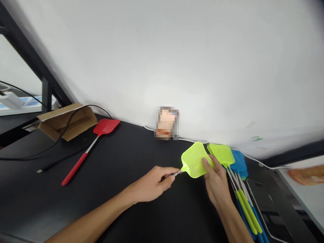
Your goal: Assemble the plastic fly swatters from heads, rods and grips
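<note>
You face a broad, pale wall (162,60), brightest around its middle, with a small green mark (257,138) low on the right. A black tabletop (141,152) spreads before you up to that wall, a soft sheen on its left part. At your left a dark frame (30,54) slants; at your right, a dark bar (298,151) borders a pale surface (305,194).
</note>
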A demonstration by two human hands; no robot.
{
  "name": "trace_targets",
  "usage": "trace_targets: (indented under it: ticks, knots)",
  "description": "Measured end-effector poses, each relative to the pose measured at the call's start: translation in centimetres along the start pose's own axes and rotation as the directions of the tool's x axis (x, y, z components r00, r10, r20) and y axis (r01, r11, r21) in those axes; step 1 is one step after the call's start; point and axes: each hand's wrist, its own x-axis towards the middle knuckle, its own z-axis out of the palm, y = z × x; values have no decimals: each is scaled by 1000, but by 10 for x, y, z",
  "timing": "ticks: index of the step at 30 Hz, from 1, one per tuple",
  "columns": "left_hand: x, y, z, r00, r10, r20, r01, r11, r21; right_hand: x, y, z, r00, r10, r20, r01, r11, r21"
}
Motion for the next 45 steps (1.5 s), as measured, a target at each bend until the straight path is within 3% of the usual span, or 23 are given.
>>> trace_targets:
  ticks: [10, 12, 15, 18, 20, 23, 26, 32, 38, 41, 45]
  knots:
    - [0, 4, -3, 999, 10, -31, -9, 999, 32, -12, 4, 6, 997, -67, 39, 73, 983, -170]
    - [1, 0, -4, 999, -1, -35, 1, 1000, 7, -15, 0, 9, 997, -37, 65, 45, 990, -130]
    - [2, -5, -5, 997, -80, 4, 80, 983, -166, -15, -9, 13, 990, 33, 139, -45, 996, 82]
    - [2, -7, -2, 989, -100, 106, 139, 873, -468, -14, -16, 15, 962, 85, 259, -164, 940, 300]
    - [1, -5, 0, 988, -57, 143, 135, 766, -628, -14, -15, 15, 929, 101, 356, -228, 913, 338]
    - [-2, 0, 3, 983, -31, 179, 155, 652, -742, -17, -9, 15, 868, 108, 485, -299, 893, 336]
    - [-3, 2, 7, 974, -33, 223, 195, 618, -761, -22, -1, 17, 856, 124, 502, -337, 870, 360]
    - [-3, -1, 12, 978, -36, 206, 180, 650, -738, -23, 4, 20, 876, 82, 475, -255, 915, 312]
    - [-1, -9, 10, 990, -52, 132, 126, 747, -653, -24, 5, 15, 911, 52, 410, -143, 970, 194]
    - [0, -11, 9, 993, -67, 94, 108, 835, -540, -27, 5, 16, 933, 30, 360, -92, 983, 156]
    - [-1, -8, 8, 999, -40, 5, 40, 962, -271, -32, 7, 20, 956, -30, 292, -8, 992, 128]
